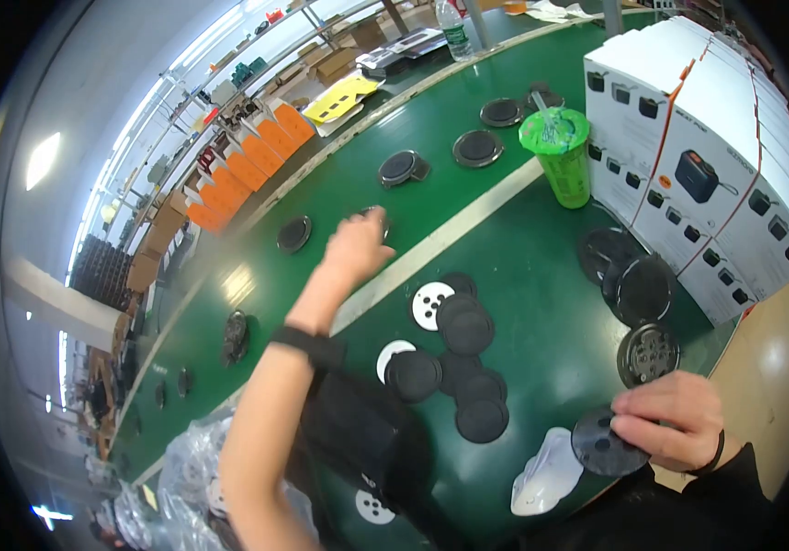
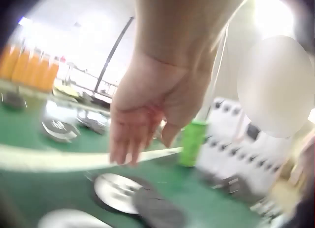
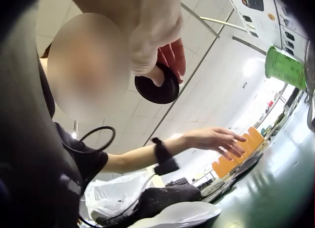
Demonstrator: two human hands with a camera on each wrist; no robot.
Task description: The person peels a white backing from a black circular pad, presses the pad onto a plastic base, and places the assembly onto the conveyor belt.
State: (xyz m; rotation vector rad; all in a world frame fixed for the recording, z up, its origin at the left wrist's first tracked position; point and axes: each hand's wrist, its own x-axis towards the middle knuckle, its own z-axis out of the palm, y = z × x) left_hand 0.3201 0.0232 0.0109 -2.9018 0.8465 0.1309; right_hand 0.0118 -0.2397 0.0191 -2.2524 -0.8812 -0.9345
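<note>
The left hand [image 1: 356,250] is over the green belt, its fingers extended and loosely spread with nothing gripped. A dark round part [image 1: 377,223] lies partly hidden behind its fingers; contact cannot be told. The right hand [image 1: 675,421] pinches a black disc [image 1: 602,444] between thumb and fingers, also visible in the right wrist view as a dark disc [image 3: 158,90]. Beside that disc lies a white plastic piece [image 1: 546,476]. Black discs [image 1: 465,329] lie overlapping mid-table, with a white disc with holes [image 1: 431,306] at their edge.
Beyond a pale strip [image 1: 450,237], dark round parts [image 1: 478,148] lie along the belt. A green cup [image 1: 564,165] stands beside stacked white boxes [image 1: 688,165]. Black round housings [image 1: 642,290] lie near the right hand; clear plastic bags [image 1: 188,473] are at lower left.
</note>
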